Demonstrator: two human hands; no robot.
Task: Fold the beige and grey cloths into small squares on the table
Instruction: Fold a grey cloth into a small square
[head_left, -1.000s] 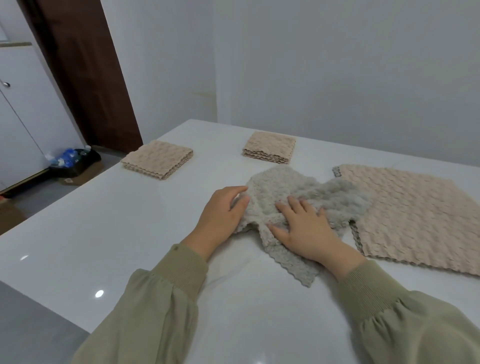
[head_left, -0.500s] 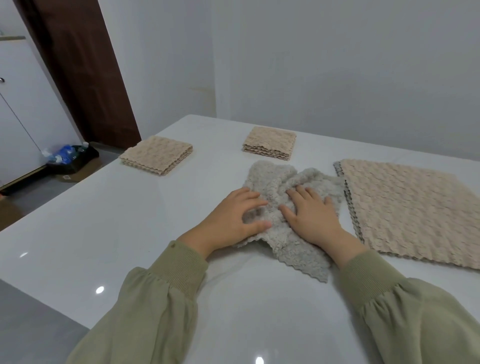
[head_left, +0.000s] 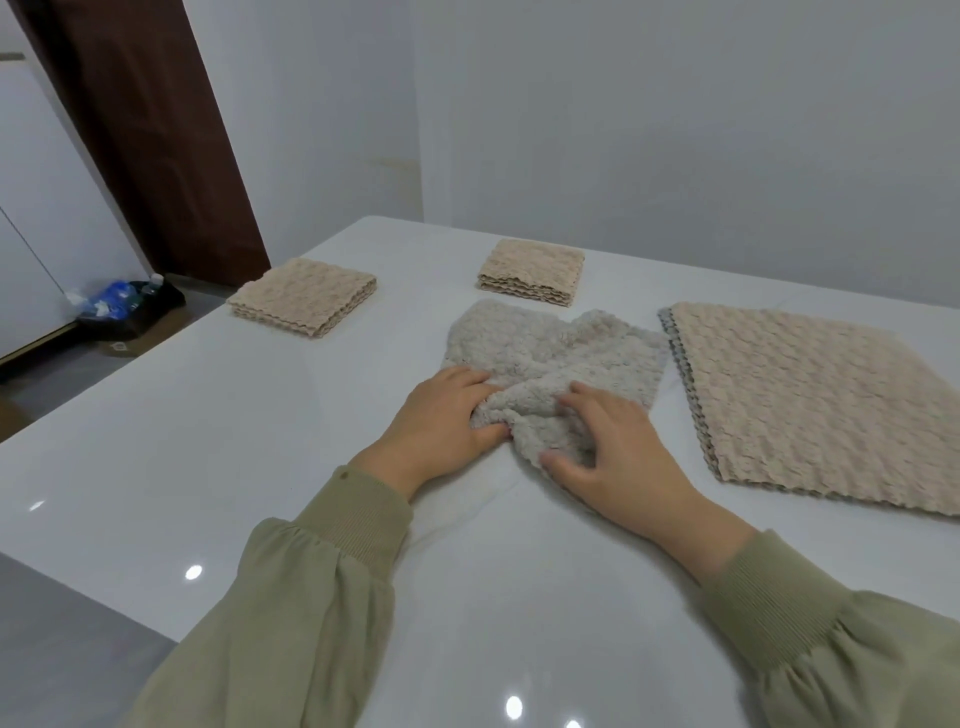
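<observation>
Plainly limp and light: left hand (head_left: 447, 410) and right hand (head_left: 610, 460) both pinch the bunched grey cloth (head_left: 561, 348); I'd grip its corners.

On the surface (head_left: 208, 441), the rumpled cloth (head_left: 561, 353) lies in the middle, the spread cloth (head_left: 810, 400) just right of it, a folded cloth (head_left: 530, 267) behind, a second folded cloth (head_left: 304, 293) far left.
</observation>
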